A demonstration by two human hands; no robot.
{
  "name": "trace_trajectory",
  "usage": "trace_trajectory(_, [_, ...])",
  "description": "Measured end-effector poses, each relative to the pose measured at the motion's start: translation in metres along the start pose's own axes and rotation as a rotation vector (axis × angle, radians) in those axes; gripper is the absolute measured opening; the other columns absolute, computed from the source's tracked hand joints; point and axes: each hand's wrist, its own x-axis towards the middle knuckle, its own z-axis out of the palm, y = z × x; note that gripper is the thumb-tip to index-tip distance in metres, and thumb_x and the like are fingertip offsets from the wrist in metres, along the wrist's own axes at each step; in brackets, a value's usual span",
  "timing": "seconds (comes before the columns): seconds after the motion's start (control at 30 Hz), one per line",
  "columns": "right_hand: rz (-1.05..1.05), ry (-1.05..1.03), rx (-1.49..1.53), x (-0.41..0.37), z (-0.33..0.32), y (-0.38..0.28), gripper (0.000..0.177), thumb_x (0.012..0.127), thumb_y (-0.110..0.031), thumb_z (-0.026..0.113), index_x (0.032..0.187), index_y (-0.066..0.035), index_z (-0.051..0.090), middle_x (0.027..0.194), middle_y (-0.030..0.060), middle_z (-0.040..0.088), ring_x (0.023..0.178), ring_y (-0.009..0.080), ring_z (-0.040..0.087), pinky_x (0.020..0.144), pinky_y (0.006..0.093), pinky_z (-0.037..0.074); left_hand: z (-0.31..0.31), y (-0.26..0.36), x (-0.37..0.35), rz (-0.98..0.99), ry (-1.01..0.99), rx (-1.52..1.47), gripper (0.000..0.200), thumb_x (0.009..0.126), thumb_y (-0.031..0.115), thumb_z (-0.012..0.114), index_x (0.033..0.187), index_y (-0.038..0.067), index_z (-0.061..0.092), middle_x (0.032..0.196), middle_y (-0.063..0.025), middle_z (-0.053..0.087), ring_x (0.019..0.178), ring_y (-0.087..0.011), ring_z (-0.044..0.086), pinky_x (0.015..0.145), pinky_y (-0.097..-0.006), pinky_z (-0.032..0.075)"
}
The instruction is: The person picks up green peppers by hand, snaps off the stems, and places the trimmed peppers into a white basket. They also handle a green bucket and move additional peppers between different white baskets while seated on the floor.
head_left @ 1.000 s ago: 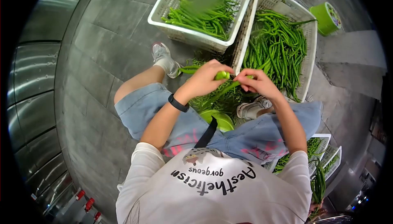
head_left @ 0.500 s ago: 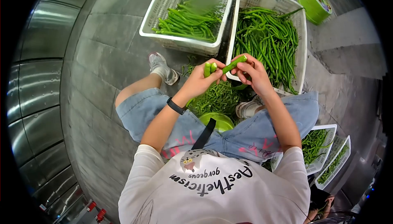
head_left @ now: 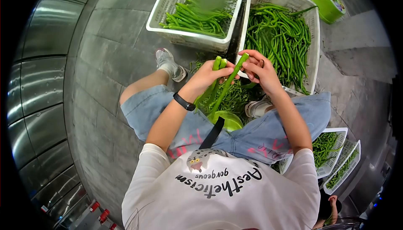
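Observation:
My left hand (head_left: 212, 72) is closed round a few long green peppers (head_left: 217, 63), their pale cut ends sticking up past the thumb. Another long green pepper (head_left: 233, 75) slants between the two hands, its lower part hanging over the bowl. The fingertips of my right hand (head_left: 259, 70) pinch this one near its pale top end. Just beyond my hands stand two white crates: the left crate (head_left: 191, 38) holds peppers lying mostly in line, while the right crate (head_left: 315, 51) is heaped with tangled peppers.
Between my feet lies a pile of green trimmings (head_left: 235, 99), with a lime-green bowl (head_left: 231, 121) close to my lap. A green round tub (head_left: 328, 5) stands at the far right. White baskets (head_left: 342, 139) of green produce sit by my right side. Another person's arm (head_left: 333, 211) shows at lower right.
The pepper between my hands has swung from slanting sideways to more upright, showing its full length. My right hand has tilted up slightly; my left keeps its bunch. The view has shifted a little.

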Motion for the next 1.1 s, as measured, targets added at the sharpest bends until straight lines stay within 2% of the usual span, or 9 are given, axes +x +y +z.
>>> trace_trajectory(0.1, [0.034,0.062,0.052,0.003,-0.002,0.009,0.017,0.088,-0.010,0.059,0.103,-0.004,0.057,0.073,-0.0008,0.059,0.052,0.0017,0.043,0.041,0.0171,0.026,0.000,-0.004,0.002,0.017,0.023,-0.005,0.020,0.089,0.018,0.058,0.102,0.002,0.060,0.090,-0.0070,0.067,0.076,-0.0117,0.061,0.061,-0.0232,0.041])
trace_trajectory(0.27, [0.031,0.041,-0.041,0.001,0.001,0.010,0.007,0.087,-0.010,0.059,0.089,-0.004,0.057,0.072,0.0010,0.061,0.051,0.0025,0.044,0.041,0.0174,0.026,0.001,-0.007,0.002,0.112,0.094,0.075,0.017,0.089,0.016,0.060,0.101,0.004,0.059,0.089,-0.0042,0.066,0.076,-0.0095,0.061,0.060,-0.0211,0.040])
trace_trajectory(0.47, [0.008,0.087,-0.132,0.002,0.003,0.019,0.007,0.087,-0.008,0.059,0.084,-0.004,0.054,0.070,0.0020,0.060,0.048,0.0034,0.043,0.040,0.0175,0.027,0.007,-0.012,0.001,0.119,0.162,0.106,0.013,0.087,0.014,0.064,0.094,0.004,0.059,0.080,0.0004,0.062,0.072,-0.0053,0.058,0.058,-0.0217,0.042])
trace_trajectory(0.57, [0.003,0.135,-0.100,0.003,0.006,0.025,0.010,0.086,-0.007,0.058,0.081,-0.003,0.051,0.068,0.0029,0.058,0.048,0.0045,0.046,0.042,0.0186,0.032,0.011,-0.027,0.005,0.226,0.256,0.209,0.012,0.085,0.011,0.064,0.090,0.002,0.058,0.079,0.0000,0.062,0.072,-0.0049,0.055,0.063,-0.0223,0.044])
trace_trajectory(0.67, [0.006,0.195,-0.090,0.005,0.011,0.029,0.011,0.085,-0.005,0.057,0.078,-0.003,0.047,0.065,0.0031,0.056,0.047,0.0054,0.047,0.042,0.0197,0.035,0.020,-0.027,0.004,0.285,0.331,0.326,0.009,0.087,0.009,0.063,0.090,0.003,0.057,0.076,0.0028,0.057,0.067,-0.0025,0.050,0.057,-0.0194,0.039])
trace_trajectory(0.77, [0.001,0.228,-0.122,0.008,0.009,0.034,0.012,0.084,-0.004,0.056,0.077,-0.003,0.045,0.062,0.0031,0.054,0.046,0.0059,0.047,0.042,0.0205,0.035,0.025,-0.027,0.005,0.344,0.367,0.367,0.010,0.087,0.010,0.063,0.087,0.003,0.055,0.073,0.0030,0.054,0.066,-0.0020,0.046,0.057,-0.0204,0.039])
trace_trajectory(0.87, [-0.001,0.237,-0.152,0.011,0.008,0.037,0.014,0.084,-0.005,0.055,0.075,-0.002,0.044,0.059,0.0027,0.052,0.045,0.0063,0.046,0.042,0.0212,0.035,0.026,-0.033,0.009,0.334,0.425,0.467,0.016,0.084,0.014,0.064,0.086,0.002,0.053,0.063,-0.0044,0.054,0.056,-0.0077,0.047,0.053,-0.0259,0.039])
trace_trajectory(0.97, [-0.009,0.234,-0.176,0.013,0.005,0.042,0.015,0.084,-0.006,0.054,0.074,-0.002,0.044,0.057,0.0020,0.050,0.045,0.0067,0.046,0.042,0.0220,0.034,0.026,-0.032,0.009,0.317,0.411,0.505,0.018,0.085,0.016,0.063,0.085,0.002,0.051,0.059,-0.0055,0.051,0.051,-0.0092,0.042,0.048,-0.0271,0.034])
trace_trajectory(1.1, [-0.003,0.226,-0.195,0.016,0.002,0.046,0.016,0.085,-0.007,0.053,0.073,-0.002,0.044,0.057,0.0022,0.050,0.045,0.0070,0.046,0.042,0.0227,0.035,0.026,-0.029,0.008,0.251,0.385,0.502,0.014,0.087,0.011,0.061,0.083,0.003,0.051,0.070,0.0024,0.052,0.065,-0.0029,0.044,0.058,-0.0217,0.039])
